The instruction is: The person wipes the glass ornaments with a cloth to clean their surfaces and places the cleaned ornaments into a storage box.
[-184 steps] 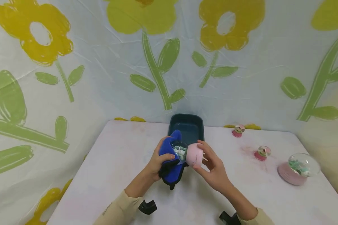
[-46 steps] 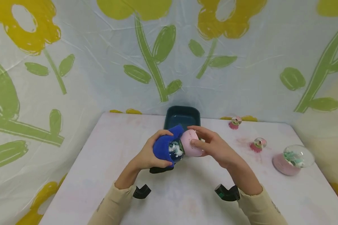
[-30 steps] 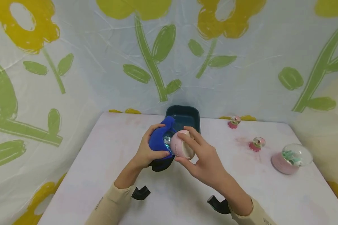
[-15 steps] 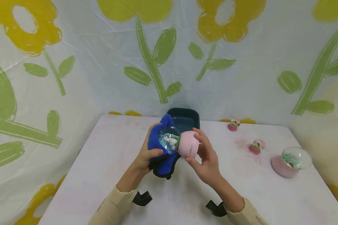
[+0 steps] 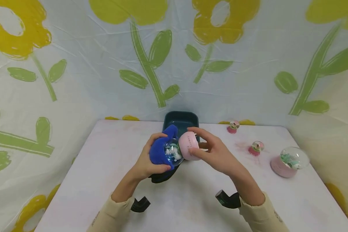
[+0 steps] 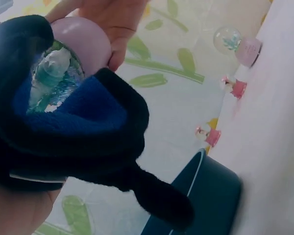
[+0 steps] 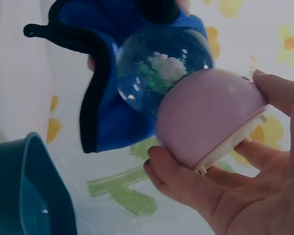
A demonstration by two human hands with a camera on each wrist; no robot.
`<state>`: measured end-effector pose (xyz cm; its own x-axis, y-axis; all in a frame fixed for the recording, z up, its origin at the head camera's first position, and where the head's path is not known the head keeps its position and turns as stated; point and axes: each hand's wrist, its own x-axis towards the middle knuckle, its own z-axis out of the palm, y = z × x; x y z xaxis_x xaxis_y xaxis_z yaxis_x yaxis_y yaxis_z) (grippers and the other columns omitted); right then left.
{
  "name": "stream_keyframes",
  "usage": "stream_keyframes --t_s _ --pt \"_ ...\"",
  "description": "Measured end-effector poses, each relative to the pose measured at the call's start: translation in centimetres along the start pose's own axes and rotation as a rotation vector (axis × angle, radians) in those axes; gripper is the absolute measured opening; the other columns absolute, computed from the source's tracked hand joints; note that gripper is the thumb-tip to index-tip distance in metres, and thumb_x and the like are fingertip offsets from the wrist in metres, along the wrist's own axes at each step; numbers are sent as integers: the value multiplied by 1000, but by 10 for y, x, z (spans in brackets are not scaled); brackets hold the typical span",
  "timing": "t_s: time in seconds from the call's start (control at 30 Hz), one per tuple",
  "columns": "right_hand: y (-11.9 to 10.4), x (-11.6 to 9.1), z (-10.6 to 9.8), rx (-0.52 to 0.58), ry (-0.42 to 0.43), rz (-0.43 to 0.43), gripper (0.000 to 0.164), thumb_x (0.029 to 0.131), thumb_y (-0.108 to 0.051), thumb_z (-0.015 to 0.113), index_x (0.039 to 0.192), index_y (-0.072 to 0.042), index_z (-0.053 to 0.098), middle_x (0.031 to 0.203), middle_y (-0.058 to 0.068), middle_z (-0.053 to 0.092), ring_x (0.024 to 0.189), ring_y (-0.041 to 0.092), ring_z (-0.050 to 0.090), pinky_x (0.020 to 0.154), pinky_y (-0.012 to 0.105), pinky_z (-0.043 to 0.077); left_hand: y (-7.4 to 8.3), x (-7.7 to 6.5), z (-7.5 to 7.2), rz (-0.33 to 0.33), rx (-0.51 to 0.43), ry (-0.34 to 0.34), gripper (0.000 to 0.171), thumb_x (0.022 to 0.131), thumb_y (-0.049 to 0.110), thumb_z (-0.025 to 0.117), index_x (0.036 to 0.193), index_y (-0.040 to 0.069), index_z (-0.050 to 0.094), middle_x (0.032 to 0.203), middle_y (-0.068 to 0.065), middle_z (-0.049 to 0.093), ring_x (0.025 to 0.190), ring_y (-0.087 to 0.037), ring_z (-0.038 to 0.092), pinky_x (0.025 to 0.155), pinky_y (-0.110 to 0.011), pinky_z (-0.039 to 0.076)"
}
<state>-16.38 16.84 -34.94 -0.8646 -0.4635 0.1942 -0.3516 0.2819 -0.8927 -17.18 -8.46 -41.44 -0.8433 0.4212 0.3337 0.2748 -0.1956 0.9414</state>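
Both hands hold a snow globe [image 5: 188, 145] on its side above the table, its pink base to the right and its clear dome to the left. My left hand [image 5: 147, 161] grips a blue cloth [image 5: 159, 151] with black edging, wrapped around the dome. White and green figures show inside the dome [image 7: 161, 68] in the right wrist view. My right hand [image 5: 216, 151] holds the pink base by its sides, fingers and thumb spread around it. In the left wrist view, the cloth [image 6: 88, 107] covers much of the dome.
A dark teal tray [image 5: 181, 115] stands behind the hands near the table's back edge. To the right are two small pink-based globes, one farther back [image 5: 233, 127] and one nearer [image 5: 256, 148]. A larger pink snow globe [image 5: 285, 166] stands at the far right.
The hands keep the snow globe against the blue cloth while turning it. Since half a second ago, the right hand has rotated over the base and the cloth's hanging flap has swung underneath.
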Motion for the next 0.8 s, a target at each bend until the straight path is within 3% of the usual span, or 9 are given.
stream_keyframes --t_s 0.1,0.2,0.37,0.53,0.67,0.8 --pt "-4 -5 2 -30 14 -10 56 91 -17 69 142 -21 46 142 9 44 107 35 60 77 35 56 0 -1 3 12 54 -20 80 72 25 85 137 25 38 139 -15 37 122 -41 41 88 -51 49" --pt "-6 -12 9 -91 59 -79 58 88 -16 73 140 -22 48 139 6 48 108 31 60 76 35 56 0 -3 6 48 90 -10 82 73 29 85 138 20 36 139 -13 38 122 -40 42 88 -50 49" --pt "-11 -20 25 -269 150 -303 65 80 -21 82 138 -21 52 145 2 43 120 26 52 79 39 55 4 -4 6 105 111 67 85 73 34 85 138 15 35 139 -11 40 122 -38 43 88 -50 50" --pt "-2 -20 31 -441 200 -572 53 88 -41 69 131 -12 58 142 15 45 118 32 53 85 41 52 4 1 9 79 13 128 86 73 33 85 141 17 35 137 -14 41 120 -38 44 87 -50 50" --pt "10 -17 31 -380 240 -721 47 90 -40 67 122 -6 60 134 23 49 119 31 51 94 30 46 6 -1 9 36 -91 141 80 74 32 83 139 23 38 136 -16 41 118 -37 45 86 -49 50" --pt "14 -17 32 -227 301 -737 56 86 -37 74 117 4 53 126 30 48 121 27 48 95 25 44 9 -5 7 21 -156 126 74 75 33 80 137 25 41 132 -17 42 115 -37 46 85 -49 50"
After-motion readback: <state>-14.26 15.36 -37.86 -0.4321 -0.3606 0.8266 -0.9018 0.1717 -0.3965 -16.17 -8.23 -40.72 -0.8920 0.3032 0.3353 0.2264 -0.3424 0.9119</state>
